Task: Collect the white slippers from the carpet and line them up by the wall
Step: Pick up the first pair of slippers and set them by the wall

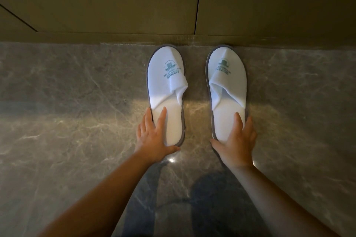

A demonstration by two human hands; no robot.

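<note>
Two white slippers with grey soles and green logos lie side by side on the marble floor, toes touching the base of the wall. The left slipper (166, 82) has my left hand (154, 136) resting flat on its heel, fingers spread along the left edge and thumb curled round the back. The right slipper (227, 84) has my right hand (237, 140) laid the same way on its heel, thumb at the back left. Both hands lie flat with fingers apart rather than gripping. A gap of floor separates the slippers.
The beige panelled wall (115, 5) with dark seams runs across the top. Polished grey marble floor (67, 102) spreads to both sides and reflects a band of light. My shadowed legs show at the bottom centre.
</note>
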